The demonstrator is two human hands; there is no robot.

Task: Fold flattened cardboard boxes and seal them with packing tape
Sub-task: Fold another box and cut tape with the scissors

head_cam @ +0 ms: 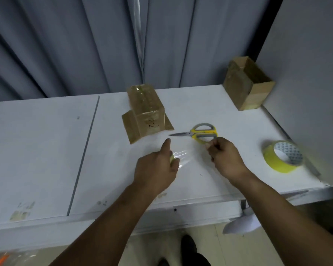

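Left hand (158, 167) grips tape roll (172, 159). Right hand (223, 156) pinches the clear strip (188, 156), which is stretched left-right just nearer than the scissors (200, 133). The scissors' handles lie by the right hand, likely the cutting hand. Box (146, 114) stands on the surface (46, 141), beyond-left of the scissors' tip.

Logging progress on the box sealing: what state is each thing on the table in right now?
left hand: grips a small tape roll
right hand: pinches the strip's free end
tape strip: stretched between both hands
scissors: closed, lying flat
middle box: taped over, lower flaps splayed
corner box: open on top
yellow tape roll: lying untouched
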